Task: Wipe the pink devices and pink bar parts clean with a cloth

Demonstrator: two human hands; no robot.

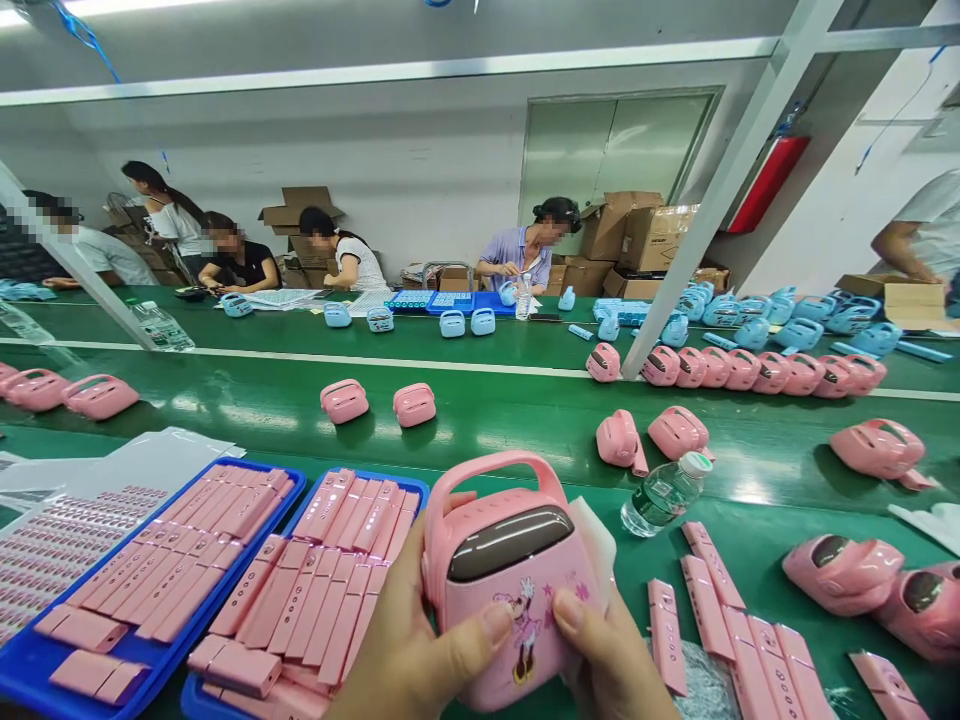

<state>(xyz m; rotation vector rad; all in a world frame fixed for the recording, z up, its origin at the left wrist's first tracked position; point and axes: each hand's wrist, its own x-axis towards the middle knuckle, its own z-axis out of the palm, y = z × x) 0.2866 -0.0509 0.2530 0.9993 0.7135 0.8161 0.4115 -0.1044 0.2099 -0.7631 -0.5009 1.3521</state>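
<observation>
Both hands grip a pink handheld device (480, 600) with a carry handle, a dark oval window and a cartoon mouse picture on its front. My left hand (420, 630) wraps its left side, thumb on the front below the window. On the right side, my right hand (607, 640) presses its thumb beside the picture. A white cloth or tissue (596, 535) shows between my right hand and the device's edge. My other fingers are hidden behind it. To the left, pink long parts (322, 590) fill a blue tray (196, 690).
Another blue tray (22, 672) of pink parts stands beside printed sheets (97, 510). To the right are a water bottle (664, 497), loose pink parts (739, 640) and pink devices (844, 580). More devices sit on the green belt (495, 400). Several people work across it.
</observation>
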